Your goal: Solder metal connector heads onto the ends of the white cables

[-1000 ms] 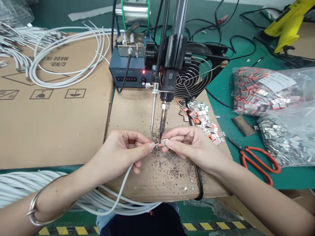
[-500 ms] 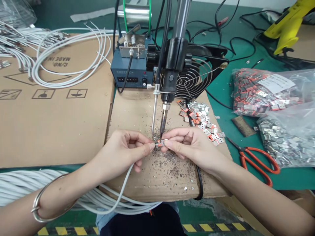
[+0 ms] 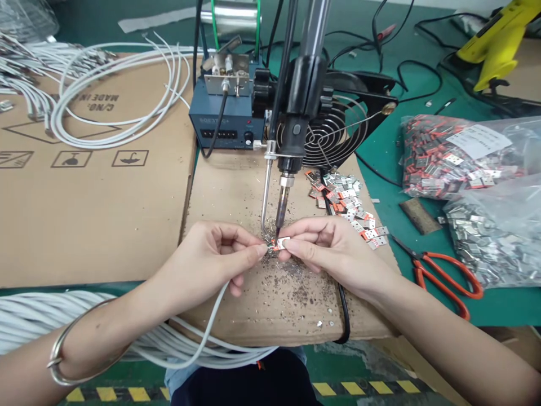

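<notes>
My left hand (image 3: 224,254) pinches the end of a grey-white cable (image 3: 216,316) between thumb and fingers. The cable hangs down from it to a bundle at lower left. Between finger and thumb of my right hand (image 3: 325,248) is a USB connector (image 3: 282,243), metal with an orange insert. Cable end and connector meet just under the tip of a mounted soldering iron (image 3: 282,206). Whether the tip touches them I cannot tell. A bent metal solder feed tube (image 3: 265,194) comes down beside the iron, its end close to my left fingertips.
Loose USB connectors (image 3: 349,203) lie behind my right hand. Orange-handled cutters (image 3: 443,276) and bags of connectors (image 3: 448,160) and metal shells (image 3: 490,242) are on the right. A blue solder feeder (image 3: 222,121) and fan (image 3: 329,127) stand behind. Coiled cables (image 3: 84,132) lie left.
The USB connector has turned in my right fingers, so its flat metal face now shows more. My left hand keeps its pinch on the cable. The whole view has shifted slightly.
</notes>
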Available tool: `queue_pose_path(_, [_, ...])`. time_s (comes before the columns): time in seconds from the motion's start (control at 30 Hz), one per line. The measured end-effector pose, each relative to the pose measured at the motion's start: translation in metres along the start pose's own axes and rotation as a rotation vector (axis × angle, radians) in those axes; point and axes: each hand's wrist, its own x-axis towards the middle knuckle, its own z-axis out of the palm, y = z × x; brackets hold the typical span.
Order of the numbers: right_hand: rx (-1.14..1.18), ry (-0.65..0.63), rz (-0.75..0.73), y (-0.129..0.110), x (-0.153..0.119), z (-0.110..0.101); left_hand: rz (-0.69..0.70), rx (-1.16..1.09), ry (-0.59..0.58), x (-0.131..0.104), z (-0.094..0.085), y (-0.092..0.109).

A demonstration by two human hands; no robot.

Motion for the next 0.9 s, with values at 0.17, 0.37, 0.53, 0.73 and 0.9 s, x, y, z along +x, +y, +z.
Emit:
queue_pose_path(0.17, [-0.022,0.033,-0.016,0.0003,0.0028,0.0035,-0.015,0.054,0.051,0.0019,-0.0011,-0.0035])
queue_pose_path(0.37, [-0.016,0.038,0.007,-0.0021,0.0015,0.0026,0.021,0.027,0.031,0.0017,0.0000,-0.0034])
queue_pose_path(0.53, [-0.042,0.017,-0.005,-0.0036,-0.0007,0.0010,0.034,0.018,-0.004,0.0015,-0.0015,-0.0046])
queue_pose_path(0.73, [-0.027,-0.013,-0.018,-0.0027,-0.0022,0.0011,-0.009,0.074,-0.026,0.0008,-0.0044,-0.0057])
queue_pose_path(0.9, [0.003,-0.012,-0.017,-0.0036,-0.0029,0.0024,0.045,0.126,-0.020,0.0012,-0.0049,-0.0054])
